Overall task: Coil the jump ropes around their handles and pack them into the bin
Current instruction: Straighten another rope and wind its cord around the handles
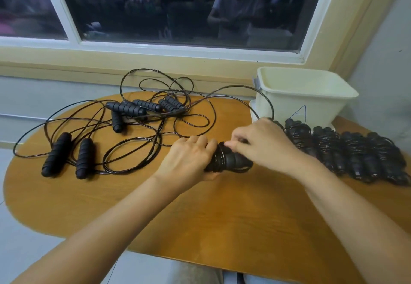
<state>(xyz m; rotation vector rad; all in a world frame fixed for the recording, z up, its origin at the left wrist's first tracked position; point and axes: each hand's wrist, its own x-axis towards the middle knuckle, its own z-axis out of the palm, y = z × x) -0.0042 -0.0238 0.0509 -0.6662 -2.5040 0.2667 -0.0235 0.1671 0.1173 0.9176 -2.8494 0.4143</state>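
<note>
A pair of handles (231, 161), partly wound with cord, is held low over the middle of the counter (200, 217). The grip of the left hand (189, 157) is curled round their left end, while the grip of the right hand (262, 143) is pinched on the cord at the top of the winding. To the right, several finished bundles (355, 157) are laid in a row just in front of the bin (307, 96), in which nothing can be seen. Loose ropes (133, 114) are tangled at the far left. The coiling is judged about half done and the packing not yet begun.
</note>
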